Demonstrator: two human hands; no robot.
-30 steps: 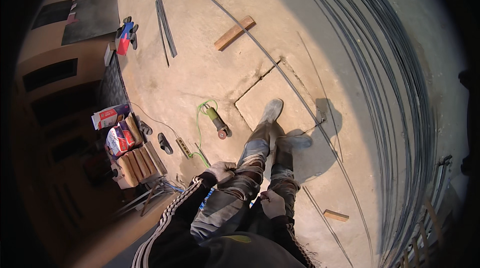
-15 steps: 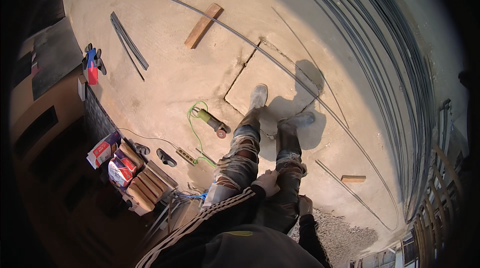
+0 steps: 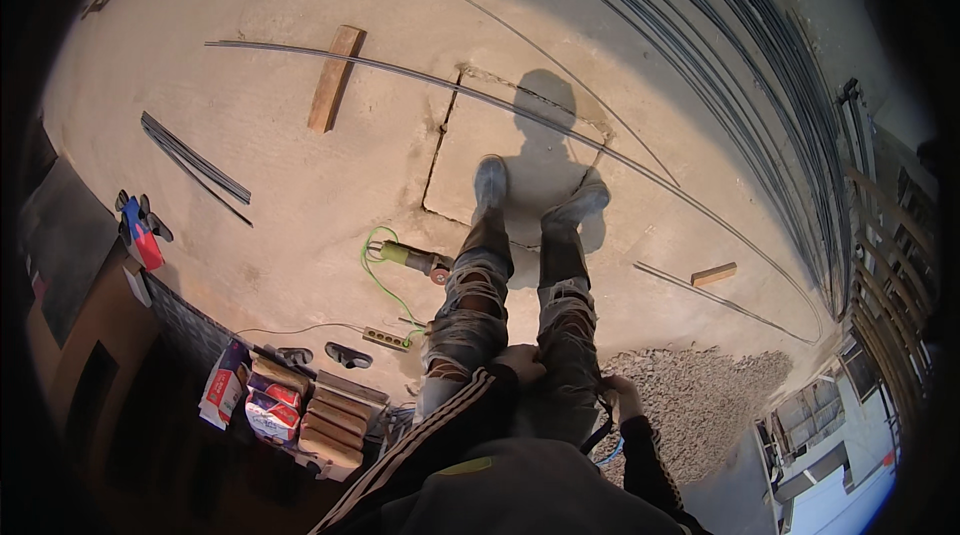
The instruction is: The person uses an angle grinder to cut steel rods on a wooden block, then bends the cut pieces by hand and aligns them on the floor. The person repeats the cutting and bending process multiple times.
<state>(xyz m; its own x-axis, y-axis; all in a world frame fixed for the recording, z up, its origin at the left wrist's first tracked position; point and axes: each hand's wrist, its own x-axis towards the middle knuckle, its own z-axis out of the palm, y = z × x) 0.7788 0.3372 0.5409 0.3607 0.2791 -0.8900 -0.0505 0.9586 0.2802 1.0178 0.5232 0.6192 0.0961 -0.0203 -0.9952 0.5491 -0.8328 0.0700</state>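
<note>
Both hands rest at the thighs: left hand (image 3: pixel 520 363) fingers curled, right hand (image 3: pixel 622 397) gripping a dark strap (image 3: pixel 600 432).

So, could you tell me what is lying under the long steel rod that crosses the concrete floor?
The long steel rod rests on a wooden block near its left end and passes over a square floor hatch. Farther right, only bare concrete shows beneath it. The floor under the block is hidden.

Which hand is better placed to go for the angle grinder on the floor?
Probably left. The angle grinder lies on the person's left; the left hand is nearer it. The right hand sits by the right hip.
</note>
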